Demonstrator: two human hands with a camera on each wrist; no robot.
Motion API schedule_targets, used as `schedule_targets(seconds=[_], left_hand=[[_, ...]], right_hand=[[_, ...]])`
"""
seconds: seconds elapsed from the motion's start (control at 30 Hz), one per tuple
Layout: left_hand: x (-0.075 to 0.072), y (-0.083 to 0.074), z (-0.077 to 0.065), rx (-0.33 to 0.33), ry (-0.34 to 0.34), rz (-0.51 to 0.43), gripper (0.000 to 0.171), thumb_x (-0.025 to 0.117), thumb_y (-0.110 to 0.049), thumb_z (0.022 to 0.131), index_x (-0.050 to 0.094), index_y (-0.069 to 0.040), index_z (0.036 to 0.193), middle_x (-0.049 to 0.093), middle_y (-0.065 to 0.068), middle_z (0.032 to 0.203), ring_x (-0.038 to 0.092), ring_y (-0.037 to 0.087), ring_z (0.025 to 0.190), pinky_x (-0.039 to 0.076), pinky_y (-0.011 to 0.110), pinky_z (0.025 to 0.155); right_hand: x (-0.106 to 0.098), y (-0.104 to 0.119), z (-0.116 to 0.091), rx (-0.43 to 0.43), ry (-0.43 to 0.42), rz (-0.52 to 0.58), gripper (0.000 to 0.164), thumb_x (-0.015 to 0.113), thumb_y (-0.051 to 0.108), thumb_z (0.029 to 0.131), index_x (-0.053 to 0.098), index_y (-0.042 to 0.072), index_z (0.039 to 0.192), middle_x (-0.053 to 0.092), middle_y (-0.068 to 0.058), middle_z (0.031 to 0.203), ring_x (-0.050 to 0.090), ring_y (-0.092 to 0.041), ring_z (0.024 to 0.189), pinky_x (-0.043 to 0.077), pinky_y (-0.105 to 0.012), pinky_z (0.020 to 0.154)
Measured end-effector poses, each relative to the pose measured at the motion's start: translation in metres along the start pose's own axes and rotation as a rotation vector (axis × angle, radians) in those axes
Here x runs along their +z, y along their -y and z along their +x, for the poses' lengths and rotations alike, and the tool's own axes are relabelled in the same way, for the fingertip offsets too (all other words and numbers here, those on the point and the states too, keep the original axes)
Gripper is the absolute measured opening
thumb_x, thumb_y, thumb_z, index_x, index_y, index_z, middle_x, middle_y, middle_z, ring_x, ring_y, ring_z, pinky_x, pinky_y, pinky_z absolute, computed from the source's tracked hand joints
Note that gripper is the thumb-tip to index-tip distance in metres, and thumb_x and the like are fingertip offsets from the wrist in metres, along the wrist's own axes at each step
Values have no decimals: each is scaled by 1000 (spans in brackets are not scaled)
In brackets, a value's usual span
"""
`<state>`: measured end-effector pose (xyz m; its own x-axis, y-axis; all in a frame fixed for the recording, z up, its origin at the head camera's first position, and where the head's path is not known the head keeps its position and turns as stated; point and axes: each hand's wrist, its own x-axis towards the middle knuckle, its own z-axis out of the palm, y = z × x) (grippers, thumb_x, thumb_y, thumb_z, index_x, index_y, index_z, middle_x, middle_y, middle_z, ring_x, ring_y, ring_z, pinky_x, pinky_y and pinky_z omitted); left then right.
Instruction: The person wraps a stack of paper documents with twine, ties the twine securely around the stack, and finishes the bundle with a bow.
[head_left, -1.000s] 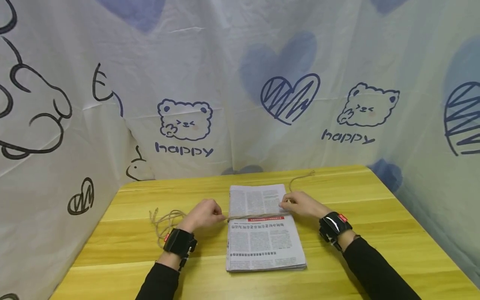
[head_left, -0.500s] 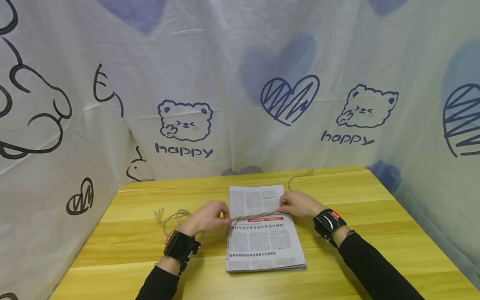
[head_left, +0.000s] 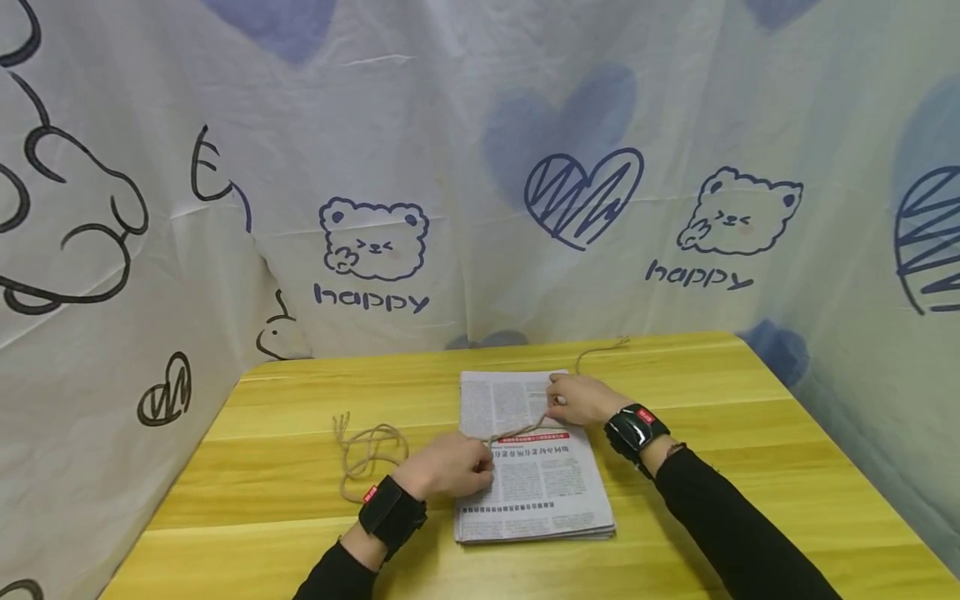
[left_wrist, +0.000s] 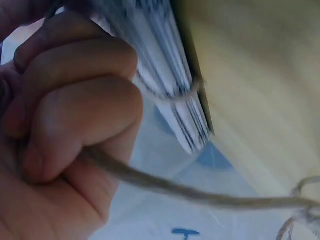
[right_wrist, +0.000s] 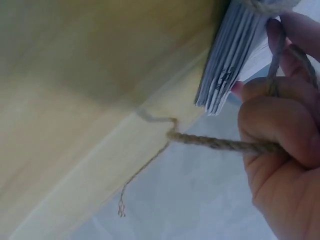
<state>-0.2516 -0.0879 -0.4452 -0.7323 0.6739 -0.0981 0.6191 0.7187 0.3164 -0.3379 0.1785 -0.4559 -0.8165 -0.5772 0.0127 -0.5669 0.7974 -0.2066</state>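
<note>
The curtain (head_left: 480, 225), twelve o'clock from the newspapers (head_left: 551, 487), reads "happy" twice; left hand (head_left: 450, 465) at nine and right hand (head_left: 587, 400) at one are curled around the rope (head_left: 521, 431).

Head view softly lit; glare at four o'clock on the glossy black wristband (head_left: 632, 432); left-wrist view dimmer, its grey-white newspaper stack (left_wrist: 162, 65) seemingly blurred at twelve.

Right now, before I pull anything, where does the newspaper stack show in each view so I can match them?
Head: newspaper stack, lower middle, slightly right of centre, top face showing.
Left wrist: newspaper stack, upper middle, seen edge-on.
Right wrist: newspaper stack, upper right, also edge-on.
Shared landmark: the brown twine, visible in all three.
</note>
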Motion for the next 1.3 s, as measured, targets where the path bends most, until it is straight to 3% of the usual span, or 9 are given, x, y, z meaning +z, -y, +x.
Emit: schedule_targets(seconds=[0.1, 0.23, 0.33, 0.4, 0.6, 0.83, 1.07, 1.2, 1.3], left_hand=[[4, -9, 0, -13, 28, 76, 38, 63, -49, 91, 50, -22, 68, 38, -10, 60, 36, 6, 52, 29, 23, 52], [6, -18, -2, -60, 81, 143, 59, 71, -79, 64, 53, -24, 78, 45, -10, 63, 42, 8, 56, 35, 25, 52], [7, -20, -3, -76, 109, 169, 67, 77, -79, 53, 55, -25, 86, 52, -11, 70, 48, 8, 61, 40, 26, 56], [6, -19, -4, -79, 117, 173, 68, 82, -74, 51, 55, -24, 89, 53, -12, 73, 49, 8, 63, 41, 25, 58], [2, -11, -7, -112, 142, 42, 65, 93, -51, 55, 55, -22, 99, 58, -10, 86, 51, 7, 70, 44, 24, 64], [-7, 9, -12, -167, 146, -160, 69, 93, -27, 62, 56, -16, 119, 64, 1, 119, 58, 11, 95, 49, 30, 85], [-14, 35, -17, -173, 25, -138, 67, 85, -13, 74, 57, -13, 134, 67, 10, 115, 55, 17, 84, 47, 35, 76], [-12, 46, -14, -178, 14, -119, 64, 76, -18, 84, 52, -19, 143, 68, 9, 114, 54, 15, 77, 43, 31, 70], [-7, 50, -13, -200, 33, -157, 67, 74, -34, 86, 48, -23, 146, 66, 9, 120, 55, 16, 85, 46, 34, 78]], right_hand=[[1, 1, 2, 28, -4, 2, 22, 66, 27, 94, 61, 18, 75, 57, -22, 135, 53, -38, 128, 48, -41, 89], [2, 4, 3, 66, -24, 4, 22, 66, 26, 93, 62, 16, 75, 69, -13, 101, 66, -29, 94, 43, -31, 68], [2, 6, 2, 106, -26, 6, 22, 67, 25, 92, 62, 14, 74, 59, -1, 73, 56, -18, 67, 38, -28, 57], [2, 6, 1, 127, -26, -4, 22, 68, 25, 92, 61, 14, 73, 54, 2, 68, 49, -14, 61, 36, -27, 55], [1, 4, -6, 149, -36, 6, 23, 69, 24, 91, 60, 14, 72, 53, 2, 66, 48, -13, 61, 36, -27, 55], [-4, -2, -19, 160, -77, 5, 16, 63, 19, 94, 59, 12, 81, 54, 1, 70, 50, -14, 62, 40, -29, 58], [-11, -11, -18, 133, -95, -26, 19, 66, 20, 94, 61, 11, 78, 54, 1, 69, 49, -14, 62, 40, -29, 57], [-7, -25, -13, 157, -82, 4, 20, 66, 23, 93, 63, 12, 77, 53, 1, 70, 48, -14, 65, 37, -28, 59], [0, -35, -9, 198, -75, 58, 20, 66, 24, 94, 62, 13, 78, 53, 0, 72, 49, -15, 67, 36, -28, 60]])
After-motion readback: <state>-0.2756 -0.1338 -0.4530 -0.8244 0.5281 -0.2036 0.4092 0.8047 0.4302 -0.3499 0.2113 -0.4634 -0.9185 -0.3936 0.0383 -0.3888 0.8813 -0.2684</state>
